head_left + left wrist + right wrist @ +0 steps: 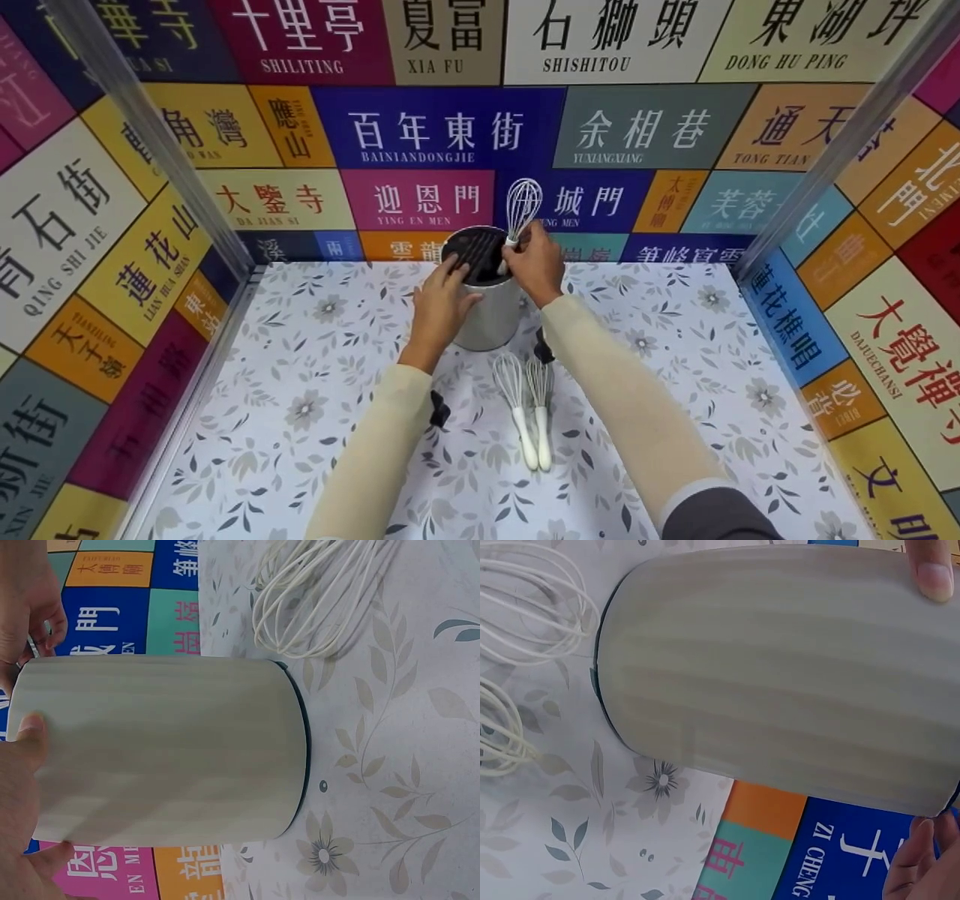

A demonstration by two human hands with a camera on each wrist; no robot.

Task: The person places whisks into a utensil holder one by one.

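Observation:
A grey-white cylindrical utensil holder (486, 319) with a black slotted top (474, 251) stands upright at the back of the table. My left hand (441, 301) holds it near the rim, fingers over the top edge and thumb (31, 736) against its side. On the right of the rim, my right hand (536, 262) pinches the white handle of a whisk (524, 202). That whisk points wire head up, its handle's lower end at the black top; how deep it sits is hidden. Two more whisks, a left one (517, 409) and a right one (540, 412), lie in front.
A table covering (315, 450) with grey leaves and flowers lies under everything. Colourful panels (439, 127) with lettering rise close behind the holder and along both sides. Metal posts (161, 139) stand at the back corners.

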